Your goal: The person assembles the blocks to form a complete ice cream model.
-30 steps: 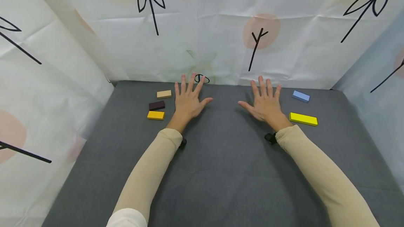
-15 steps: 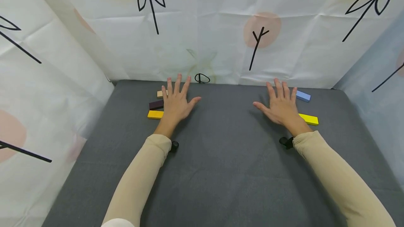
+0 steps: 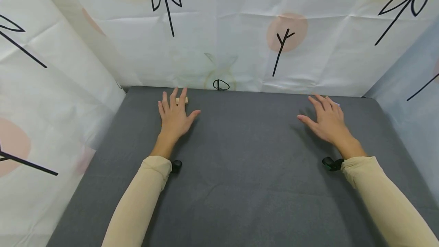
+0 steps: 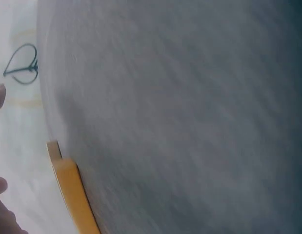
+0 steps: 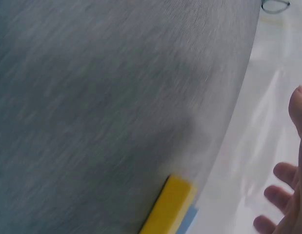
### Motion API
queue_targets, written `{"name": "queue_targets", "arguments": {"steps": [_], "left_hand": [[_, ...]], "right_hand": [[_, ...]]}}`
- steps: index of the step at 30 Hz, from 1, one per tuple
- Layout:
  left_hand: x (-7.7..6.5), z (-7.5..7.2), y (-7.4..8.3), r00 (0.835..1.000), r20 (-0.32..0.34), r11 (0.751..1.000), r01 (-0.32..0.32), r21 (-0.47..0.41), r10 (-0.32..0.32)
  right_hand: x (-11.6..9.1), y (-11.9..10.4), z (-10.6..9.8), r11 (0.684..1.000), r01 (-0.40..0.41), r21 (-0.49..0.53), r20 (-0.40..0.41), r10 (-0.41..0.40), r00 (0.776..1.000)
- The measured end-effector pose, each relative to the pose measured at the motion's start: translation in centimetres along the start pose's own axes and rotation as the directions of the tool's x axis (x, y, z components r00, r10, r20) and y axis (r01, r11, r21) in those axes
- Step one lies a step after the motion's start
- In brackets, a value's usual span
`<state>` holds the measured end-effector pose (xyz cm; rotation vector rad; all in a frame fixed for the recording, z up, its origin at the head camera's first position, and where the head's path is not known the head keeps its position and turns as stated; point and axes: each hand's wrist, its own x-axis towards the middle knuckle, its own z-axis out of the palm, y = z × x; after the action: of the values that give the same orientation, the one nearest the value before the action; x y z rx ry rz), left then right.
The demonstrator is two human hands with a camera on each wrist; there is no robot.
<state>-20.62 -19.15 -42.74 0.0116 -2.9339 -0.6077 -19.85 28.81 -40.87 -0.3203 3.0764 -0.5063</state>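
My left hand (image 3: pixel 174 120) is over the left-hand blocks in the head view, fingers spread and holding nothing. A tan block (image 3: pixel 185 101) shows between and beside its fingertips. The left wrist view has an orange block (image 4: pixel 76 197) lying in front of the tan one; the dark block is hidden. My right hand (image 3: pixel 327 123) hovers on the right side, fingers loosely extended, nothing in them. It covers the yellow block in the head view, but the right wrist view shows this yellow block (image 5: pixel 169 205) with a blue block (image 5: pixel 188 220) just beyond it.
A grey cloth-covered table (image 3: pixel 240 163) spreads under both arms. White patterned fabric (image 3: pixel 233 41) hangs along its back edge, and more stands at the left (image 3: pixel 51 106) and right sides. A dark wrist camera (image 3: pixel 332 164) sits on the right wrist.
Both hands have moved apart, the left one leftward over the blocks there, the right one rightward over the yellow and blue blocks. The right fingers have bent slightly.
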Motion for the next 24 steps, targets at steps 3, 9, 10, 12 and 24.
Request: {"name": "queue_targets", "arguments": {"steps": [3, 9, 10, 12, 24], "left_hand": [[-0.4, -0.5, -0.9, 1.000, 0.004, 0.999, 0.022, -0.026, -0.022], [-0.9, -1.3, -2.7, 0.997, 0.016, 0.991, 0.076, -0.112, -0.075], [-0.9, -1.5, -3.0, 0.996, 0.023, 0.987, 0.092, -0.134, -0.089], [-0.9, -1.9, -3.6, 0.992, 0.037, 0.977, 0.127, -0.170, -0.122], [-1.3, -3.4, -6.1, 0.971, 0.112, 0.932, 0.233, -0.278, -0.210]], "right_hand": [[-0.6, 1.2, -0.1, 1.000, -0.014, 0.025, -0.009, 0.014, 1.000], [-1.4, 3.4, 0.0, 0.997, -0.047, 0.064, -0.048, 0.051, 0.998], [-1.6, 3.7, 0.0, 0.996, -0.055, 0.067, -0.054, 0.058, 0.997], [-1.9, 4.3, 0.1, 0.995, -0.068, 0.067, -0.061, 0.072, 0.996], [-3.7, 7.5, 0.1, 0.987, -0.118, 0.105, -0.062, 0.125, 0.990]]}}
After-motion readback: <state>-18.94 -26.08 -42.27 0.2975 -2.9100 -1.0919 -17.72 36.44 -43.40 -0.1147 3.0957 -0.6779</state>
